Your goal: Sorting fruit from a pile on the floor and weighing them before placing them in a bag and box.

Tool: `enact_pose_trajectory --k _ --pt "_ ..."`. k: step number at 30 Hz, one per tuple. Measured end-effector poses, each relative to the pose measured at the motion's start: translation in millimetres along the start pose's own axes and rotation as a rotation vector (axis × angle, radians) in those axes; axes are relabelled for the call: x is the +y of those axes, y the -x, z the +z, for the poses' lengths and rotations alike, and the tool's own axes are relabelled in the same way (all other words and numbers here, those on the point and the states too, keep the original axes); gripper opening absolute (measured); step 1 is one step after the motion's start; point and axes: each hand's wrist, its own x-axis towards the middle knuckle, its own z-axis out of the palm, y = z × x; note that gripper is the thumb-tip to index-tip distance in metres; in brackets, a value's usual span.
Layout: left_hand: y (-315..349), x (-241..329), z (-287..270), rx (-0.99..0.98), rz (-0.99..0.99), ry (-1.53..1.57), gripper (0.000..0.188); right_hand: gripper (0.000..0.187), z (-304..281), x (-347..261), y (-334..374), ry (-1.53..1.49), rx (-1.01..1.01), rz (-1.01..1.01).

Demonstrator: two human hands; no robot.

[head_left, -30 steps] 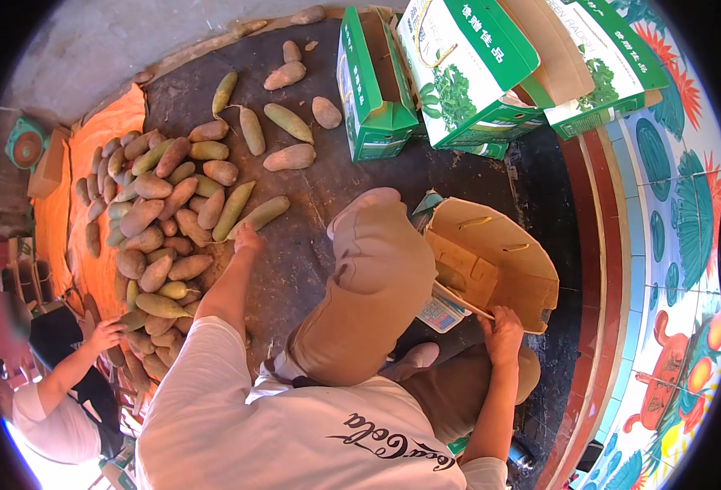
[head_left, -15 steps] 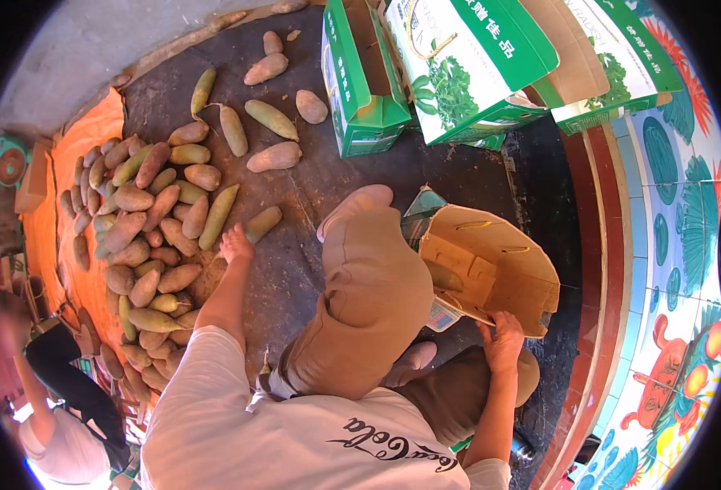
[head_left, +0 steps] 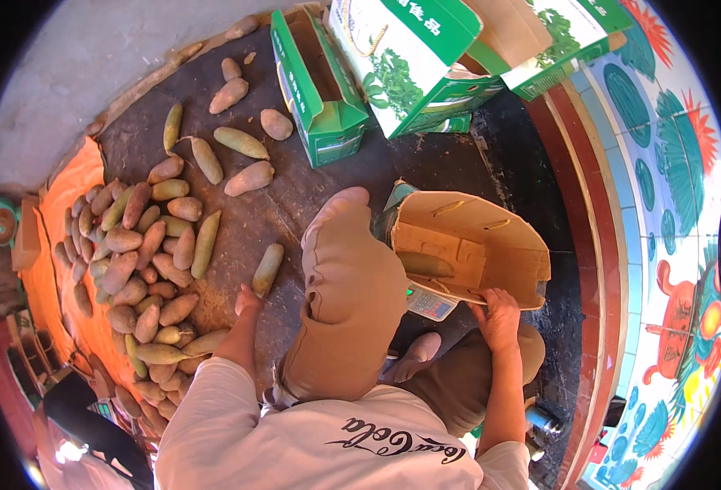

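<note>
My left hand (head_left: 248,300) is closed round the lower end of a green radish (head_left: 269,268), holding it above the dark ground sheet beside my knee. My right hand (head_left: 500,314) grips the near rim of an open cardboard box (head_left: 491,233), with the fingers curled over its edge. Inside the box, at its left side, lies another radish (head_left: 422,263). Under the box, the keypad and lit display of a digital scale (head_left: 431,305) stick out. A big pile of radishes (head_left: 136,269) spreads to the left of my left hand.
Several loose radishes (head_left: 242,143) lie on the dark sheet (head_left: 295,196) farther off. Green and white cartons (head_left: 413,73) stand open at the back. An orange sheet (head_left: 54,286) lies under the pile's left side. A tiled, painted wall (head_left: 662,245) runs along the right.
My left hand has drawn back from the pile toward me, bringing the radish with it and turning it more upright. My right hand stays on the box rim; the view has shifted.
</note>
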Motion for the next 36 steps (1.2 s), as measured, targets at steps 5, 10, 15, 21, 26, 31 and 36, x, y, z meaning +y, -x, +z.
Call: enact_pose_trajectory --k 5,10,15,21,26,31,36 --pt "-9.6 -30.1 31.6 0.104 0.112 0.118 0.078 0.024 1.8 -2.1 -0.4 -0.031 0.023 -0.001" --pt "-2.5 -25.7 35.4 0.186 0.145 0.298 0.059 0.025 3.1 1.3 2.6 -0.023 0.049 0.013" --pt "1.1 -17.1 8.8 -0.277 -0.044 0.962 0.048 0.023 6.0 5.2 2.9 -0.01 0.021 -0.012" --pt "13.3 -7.9 -40.9 -0.627 -0.126 1.263 0.043 0.023 11.3 15.0 11.2 -0.004 0.05 -0.007" --pt "-1.0 -27.3 -59.7 -0.747 -0.083 1.128 0.04 0.023 16.9 13.8 12.0 -0.016 0.046 -0.005" --pt "5.9 -29.0 -57.5 -0.857 -0.151 0.965 0.032 0.022 22.2 19.1 15.3 -0.018 0.051 -0.008" --pt "42.0 -33.2 -86.5 -0.495 0.04 0.864 0.03 0.024 25.5 21.0 17.3 -0.011 -0.007 0.0"
